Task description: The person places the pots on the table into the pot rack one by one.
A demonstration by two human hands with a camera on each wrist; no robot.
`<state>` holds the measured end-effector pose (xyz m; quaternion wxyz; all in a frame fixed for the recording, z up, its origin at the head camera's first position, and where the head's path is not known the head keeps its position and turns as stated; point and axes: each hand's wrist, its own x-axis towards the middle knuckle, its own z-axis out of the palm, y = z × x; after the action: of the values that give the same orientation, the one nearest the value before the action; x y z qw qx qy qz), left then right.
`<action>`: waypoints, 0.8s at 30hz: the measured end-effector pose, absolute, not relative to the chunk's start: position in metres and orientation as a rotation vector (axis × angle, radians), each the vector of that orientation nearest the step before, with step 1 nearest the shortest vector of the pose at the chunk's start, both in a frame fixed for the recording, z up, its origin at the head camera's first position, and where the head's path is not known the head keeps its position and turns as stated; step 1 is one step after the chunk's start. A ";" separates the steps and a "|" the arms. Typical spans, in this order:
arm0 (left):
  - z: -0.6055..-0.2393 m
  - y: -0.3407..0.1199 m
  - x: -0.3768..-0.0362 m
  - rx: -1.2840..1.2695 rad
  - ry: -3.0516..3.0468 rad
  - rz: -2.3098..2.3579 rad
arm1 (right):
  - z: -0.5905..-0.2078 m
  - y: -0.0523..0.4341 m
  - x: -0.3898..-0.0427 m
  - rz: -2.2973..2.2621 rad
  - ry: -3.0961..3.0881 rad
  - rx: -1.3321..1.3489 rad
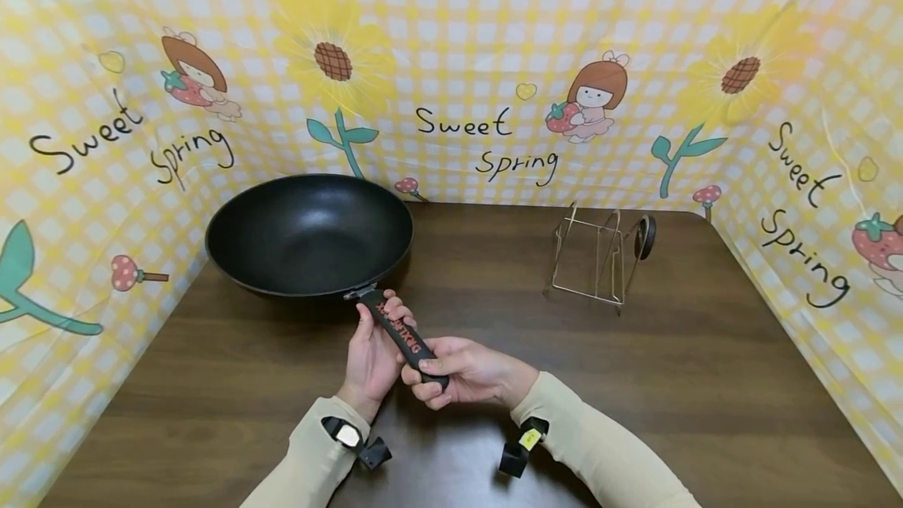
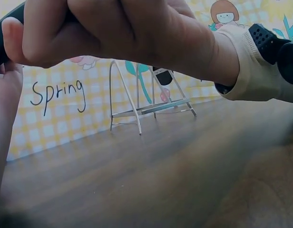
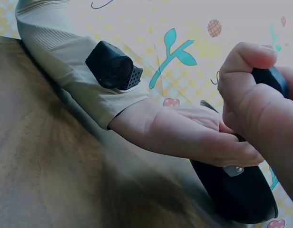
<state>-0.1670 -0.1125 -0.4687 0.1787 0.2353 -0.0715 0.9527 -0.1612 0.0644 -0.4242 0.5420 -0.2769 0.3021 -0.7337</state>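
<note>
Yellow checked cloth with sunflowers, little girls and the words "Sweet Spring" stands all around a dark brown wooden table (image 1: 705, 382). On the left back part of the table sits a big black wok (image 1: 309, 234). Its black handle (image 1: 405, 338) with red letters sticks out toward the person.

Both hands hold that handle. The left hand (image 1: 372, 357) has its fingers curled around the part of the handle close to the wok. The right hand (image 1: 462, 372) is wrapped tight around the end of the handle, with the thumb on top. The two hands are touching each other. In the right wrist view, the left hand (image 3: 194, 135) lies on the handle just beside the fingers (image 3: 246, 71) of the right hand.

Both arms wear light beige sleeves (image 1: 600, 445), and each wrist has a small black camera strapped on.

Farther back on the right, well apart from the wok, stands a thin wire rack (image 1: 598, 261) with a small black knob beside it. The left wrist view shows the same rack (image 2: 146, 102) standing on the table.
</note>
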 end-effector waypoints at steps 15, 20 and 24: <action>-0.453 -0.119 -0.170 0.882 0.193 2.582 | -0.430 0.070 -0.156 -1.712 0.679 -0.775; -0.441 -0.119 -0.166 0.926 0.413 2.586 | -0.430 0.071 -0.152 -1.692 0.678 -0.858; -0.433 -0.117 -0.165 0.998 0.597 2.571 | -0.429 0.074 -0.150 -1.688 0.654 -0.897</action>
<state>-0.1652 -0.1169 -0.4325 0.1594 0.3492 0.2088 0.8995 -0.1503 0.0741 -0.4289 0.5316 -0.3760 0.2740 -0.7077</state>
